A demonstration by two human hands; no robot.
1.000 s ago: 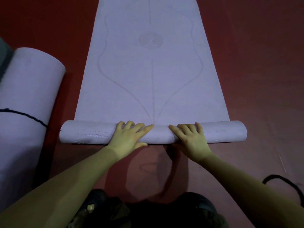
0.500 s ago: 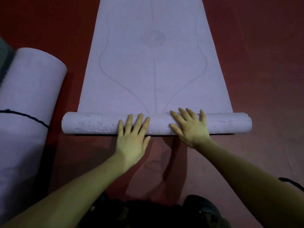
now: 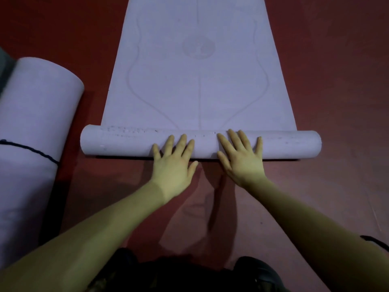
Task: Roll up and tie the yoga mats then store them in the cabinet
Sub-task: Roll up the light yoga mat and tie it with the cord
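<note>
A pale lilac yoga mat (image 3: 195, 85) lies flat on the red floor, running away from me, with faint curved lines and a round emblem on it. Its near end is rolled into a thin tube (image 3: 126, 143) lying crosswise. My left hand (image 3: 173, 163) presses on the tube's middle with straight, spread fingers. My right hand (image 3: 242, 157) presses beside it, fingers straight and reaching over the top of the roll. A second lilac mat (image 3: 31, 127), fully rolled and thick, lies at the left with a dark cord (image 3: 31, 149) tied round it.
Red floor (image 3: 336, 81) surrounds the mats on all sides. A dark cord (image 3: 376, 242) shows at the right edge behind my right forearm. My dark-clothed knees (image 3: 189, 275) are at the bottom. A grey object (image 3: 5, 62) peeks in at the far left.
Both hands went from curled over the roll to flat with straight fingers, and the roll has moved away from me, taking up more mat and growing thicker.
</note>
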